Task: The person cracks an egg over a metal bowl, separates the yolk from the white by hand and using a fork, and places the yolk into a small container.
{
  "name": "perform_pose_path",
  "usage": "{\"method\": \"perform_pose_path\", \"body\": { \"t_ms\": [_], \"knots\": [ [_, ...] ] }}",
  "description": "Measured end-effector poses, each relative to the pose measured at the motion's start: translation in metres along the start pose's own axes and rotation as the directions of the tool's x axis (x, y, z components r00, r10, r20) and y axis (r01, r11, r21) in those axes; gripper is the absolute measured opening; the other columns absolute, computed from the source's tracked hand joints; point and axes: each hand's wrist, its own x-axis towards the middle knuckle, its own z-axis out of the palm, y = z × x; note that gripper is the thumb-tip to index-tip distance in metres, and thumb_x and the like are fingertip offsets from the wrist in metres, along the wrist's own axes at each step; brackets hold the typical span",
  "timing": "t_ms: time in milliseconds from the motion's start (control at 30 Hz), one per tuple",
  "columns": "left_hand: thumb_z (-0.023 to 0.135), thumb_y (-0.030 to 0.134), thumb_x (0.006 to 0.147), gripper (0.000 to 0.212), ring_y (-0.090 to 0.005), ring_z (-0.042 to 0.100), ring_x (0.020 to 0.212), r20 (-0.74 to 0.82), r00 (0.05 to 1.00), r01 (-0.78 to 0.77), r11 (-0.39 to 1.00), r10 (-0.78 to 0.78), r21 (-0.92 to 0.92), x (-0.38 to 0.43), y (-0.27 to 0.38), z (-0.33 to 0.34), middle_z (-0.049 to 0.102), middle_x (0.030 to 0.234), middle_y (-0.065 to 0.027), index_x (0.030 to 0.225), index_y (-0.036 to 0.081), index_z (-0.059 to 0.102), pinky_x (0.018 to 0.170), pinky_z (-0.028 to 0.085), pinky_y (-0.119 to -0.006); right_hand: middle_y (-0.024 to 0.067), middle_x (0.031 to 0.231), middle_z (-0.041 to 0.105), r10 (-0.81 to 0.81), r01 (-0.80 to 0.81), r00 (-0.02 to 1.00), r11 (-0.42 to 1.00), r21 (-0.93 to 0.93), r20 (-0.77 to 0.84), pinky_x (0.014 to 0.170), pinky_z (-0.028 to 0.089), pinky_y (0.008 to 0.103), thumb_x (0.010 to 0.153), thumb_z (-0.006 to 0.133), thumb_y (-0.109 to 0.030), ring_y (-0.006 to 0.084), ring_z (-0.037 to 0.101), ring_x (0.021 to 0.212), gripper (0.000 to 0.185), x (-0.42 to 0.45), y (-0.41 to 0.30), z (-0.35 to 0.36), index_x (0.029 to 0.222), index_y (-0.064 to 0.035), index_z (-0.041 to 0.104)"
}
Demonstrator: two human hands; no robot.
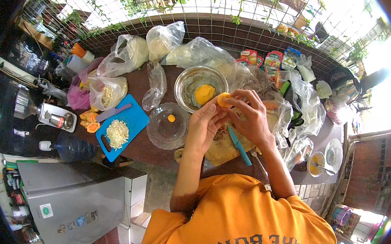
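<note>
Between the fingertips of both hands is a small piece of yellow dough (224, 100). My left hand (204, 128) supports it from the left and below, while the fingers of my right hand (252, 114) pinch it from the right. Just beyond my hands stands a steel mixing bowl (183, 89) with a larger lump of yellow dough (204, 94) inside. To the left, one small yellow dough ball (171, 118) sits on a clear glass plate (159, 134). Below my hands lie a wooden cutting board (218, 152) and a teal knife (239, 147).
Left of the plate, a blue cutting board (134, 117) bears chopped white pieces (117, 133) and a purple-grey knife (115, 112). Plastic bags (197, 54) line the table's back edge before a wire grid. More bags (304, 104) and a small bowl (315, 164) are at right.
</note>
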Motion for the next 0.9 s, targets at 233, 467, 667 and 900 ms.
{"method": "perform_pose_path", "body": {
  "t_ms": [233, 467, 667, 900],
  "knots": [
    [0.056, 0.028, 0.111, 0.049, -0.0205, 0.067, 0.12, -0.008, 0.998, -0.06, 0.99, 0.06, -0.13, 0.0, -0.012, -0.003, 0.066, 0.137, -0.011, 0.151, 0.0, 0.051, 0.104, 0.056, -0.037, 0.0091, 0.119, 0.07, -0.061, 0.061, 0.998, 0.998, 0.027, -0.016, 0.089, 0.058, 0.0433, 0.077, 0.082, -0.01, 0.032, 0.066, 0.108, 0.034, -0.001, 0.003, 0.004, 0.11, -0.0101, 0.077],
    [0.049, 0.04, 0.111, 0.057, -0.0285, 0.052, 0.142, -0.017, 0.997, -0.077, 0.955, 0.075, -0.286, 0.009, -0.018, 0.006, 0.049, 0.16, -0.0146, 0.155, 0.003, 0.046, 0.119, 0.042, -0.045, 0.0056, 0.122, 0.069, -0.186, 0.17, 0.979, 0.969, -0.18, -0.079, 0.094, 0.056, 0.0479, 0.071, 0.085, -0.017, 0.0319, 0.062, 0.115, 0.034, -0.003, -0.001, 0.01, 0.104, -0.0133, 0.078],
    [0.047, 0.039, 0.112, 0.056, -0.0245, 0.047, 0.146, -0.027, 0.987, -0.158, 0.978, 0.155, -0.134, 0.006, -0.016, 0.009, 0.046, 0.164, -0.0115, 0.157, 0.005, 0.045, 0.119, 0.041, -0.041, 0.0027, 0.121, 0.07, -0.189, 0.168, 0.979, 0.961, -0.218, -0.079, 0.094, 0.054, 0.047, 0.073, 0.083, -0.018, 0.0302, 0.063, 0.115, 0.034, 0.002, -0.004, 0.006, 0.106, -0.0147, 0.078],
    [0.045, 0.039, 0.112, 0.055, -0.0253, 0.044, 0.149, -0.006, 0.99, -0.14, 0.973, 0.141, -0.186, 0.003, -0.011, 0.016, 0.043, 0.166, -0.0098, 0.157, 0.007, 0.046, 0.12, 0.039, -0.04, 0.0, 0.113, 0.072, -0.229, 0.208, 0.967, 0.961, -0.182, -0.109, 0.089, 0.053, 0.0437, 0.076, 0.079, -0.015, 0.0271, 0.065, 0.11, 0.029, 0.004, -0.001, 0.011, 0.105, -0.015, 0.078]
  ]
}}
